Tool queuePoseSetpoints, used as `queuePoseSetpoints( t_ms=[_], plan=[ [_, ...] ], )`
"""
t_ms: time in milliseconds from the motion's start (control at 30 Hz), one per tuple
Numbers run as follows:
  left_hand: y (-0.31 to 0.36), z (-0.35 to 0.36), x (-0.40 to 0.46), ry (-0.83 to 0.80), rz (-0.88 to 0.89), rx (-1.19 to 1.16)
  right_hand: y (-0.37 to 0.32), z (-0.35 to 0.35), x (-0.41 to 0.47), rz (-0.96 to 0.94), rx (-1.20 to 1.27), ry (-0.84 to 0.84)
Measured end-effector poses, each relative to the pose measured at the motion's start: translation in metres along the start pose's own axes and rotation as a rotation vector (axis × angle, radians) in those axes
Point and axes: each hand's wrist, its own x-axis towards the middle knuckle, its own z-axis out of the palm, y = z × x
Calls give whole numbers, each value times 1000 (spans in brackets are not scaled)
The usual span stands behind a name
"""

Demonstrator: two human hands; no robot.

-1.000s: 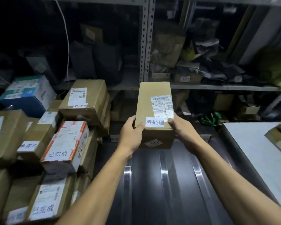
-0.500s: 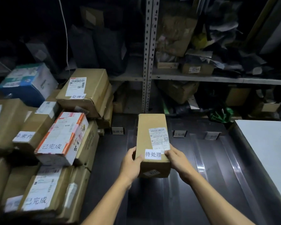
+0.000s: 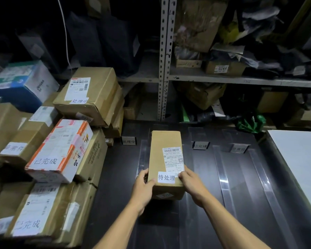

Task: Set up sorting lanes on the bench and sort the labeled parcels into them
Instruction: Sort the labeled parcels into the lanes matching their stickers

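Note:
A long brown cardboard parcel (image 3: 164, 157) with a shipping label and a white tag reading 待处理 lies on the dark bench (image 3: 241, 186), lengthwise in the second lane from the left. My left hand (image 3: 143, 188) grips its near left corner, thumb on top. My right hand (image 3: 192, 184) grips the near right corner, fingers over the label's edge. Clear strips (image 3: 223, 177) divide the bench into lanes. Small lane signs (image 3: 129, 141) stand at the far end, one reading 处理中, another 已完成 (image 3: 201, 145).
A heap of labeled parcels (image 3: 59, 155) fills the left side, some tagged 已完成 or 处理中. A blue box (image 3: 23, 85) sits at the far left. Metal shelving (image 3: 164, 58) with boxes and bags stands behind the bench. A white board (image 3: 300, 159) lies at the right.
Both hands have brought the parcel down from chest height onto the bench lane, and the view has tilted downward. The grip on its near corners is unchanged.

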Motion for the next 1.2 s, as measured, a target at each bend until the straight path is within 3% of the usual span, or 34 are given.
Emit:
queuePoseSetpoints(
  t_ms=[733,1033,1200],
  plan=[
    [-22,16,18,9,-58,175,21,9,18,38,-164,37],
    [-16,14,10,47,-9,235,11,3,7,-8,-353,70],
    [7,5,-5,86,41,204,-17,12,-11,-128,-433,177]
  ],
)
